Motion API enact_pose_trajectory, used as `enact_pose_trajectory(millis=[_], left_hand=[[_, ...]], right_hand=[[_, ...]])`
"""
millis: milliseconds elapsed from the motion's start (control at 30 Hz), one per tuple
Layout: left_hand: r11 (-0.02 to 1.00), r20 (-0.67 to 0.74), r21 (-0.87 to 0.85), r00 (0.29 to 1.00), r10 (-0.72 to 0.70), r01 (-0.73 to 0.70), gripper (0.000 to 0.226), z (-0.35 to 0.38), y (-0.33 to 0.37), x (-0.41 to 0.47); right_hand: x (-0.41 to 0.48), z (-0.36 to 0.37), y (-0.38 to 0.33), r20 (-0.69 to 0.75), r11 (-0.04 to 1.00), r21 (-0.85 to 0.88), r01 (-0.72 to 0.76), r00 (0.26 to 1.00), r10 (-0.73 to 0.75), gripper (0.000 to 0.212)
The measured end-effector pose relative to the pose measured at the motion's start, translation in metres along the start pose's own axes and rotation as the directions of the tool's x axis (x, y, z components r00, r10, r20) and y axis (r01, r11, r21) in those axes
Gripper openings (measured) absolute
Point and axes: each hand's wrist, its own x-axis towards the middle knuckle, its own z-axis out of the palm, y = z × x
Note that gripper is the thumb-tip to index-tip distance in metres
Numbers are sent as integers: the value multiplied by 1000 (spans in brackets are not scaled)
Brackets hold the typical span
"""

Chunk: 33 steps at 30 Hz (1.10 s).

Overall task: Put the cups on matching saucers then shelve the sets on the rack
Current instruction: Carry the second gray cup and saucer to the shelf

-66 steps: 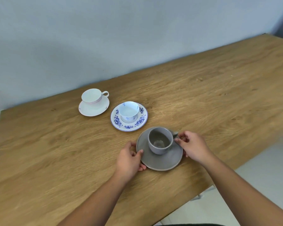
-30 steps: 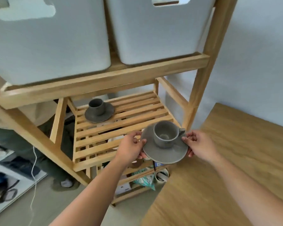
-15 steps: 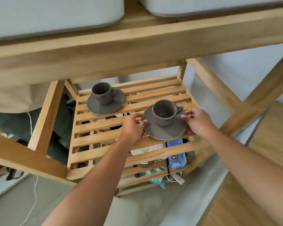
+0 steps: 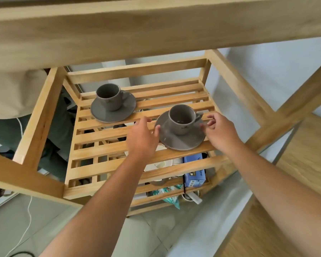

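A grey cup [image 4: 182,118] stands on a grey saucer [image 4: 182,142] at the right of the rack's slatted wooden shelf [image 4: 104,135], with the saucer down at the slats. My left hand [image 4: 143,136] grips the saucer's left rim with the thumb on its edge. My right hand [image 4: 220,132] pinches the right rim just below the cup's handle. A second grey cup [image 4: 108,97] on its own grey saucer [image 4: 109,115] stands at the shelf's back left, apart from both hands.
A thick wooden beam [image 4: 156,30] of the upper shelf hangs close overhead. Rack posts [image 4: 293,108] slant on the right. Below the slats lie a blue box [image 4: 195,175] and other clutter. The wooden table [image 4: 295,201] is at the lower right.
I carried the grey cup and saucer from the table to the rack and lowered them under the upper beam onto the right of the slatted shelf. The view moved closer.
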Motion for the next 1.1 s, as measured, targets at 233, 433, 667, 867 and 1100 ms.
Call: enact_pose_trajectory(millis=[233, 433, 667, 867, 1100], left_hand=[[911, 183, 271, 946, 268, -311, 91, 19, -22, -38], [924, 175, 238, 949, 262, -299, 89, 21, -17, -22], [929, 171, 258, 959, 228, -267, 88, 25, -11, 32], [939, 150, 240, 965, 217, -248, 89, 27, -6, 65], [955, 166, 202, 969, 185, -217, 89, 30, 5, 85]], right_hand=[[-32, 2, 15, 228, 912, -330, 243, 958, -173, 93], [-15, 9, 10, 185, 919, -304, 251, 962, -201, 91], [34, 19, -8, 156, 926, -270, 265, 961, -229, 80], [67, 22, -24, 169, 950, -211, 232, 966, -198, 72], [84, 24, -34, 161, 952, -238, 189, 975, -154, 70]])
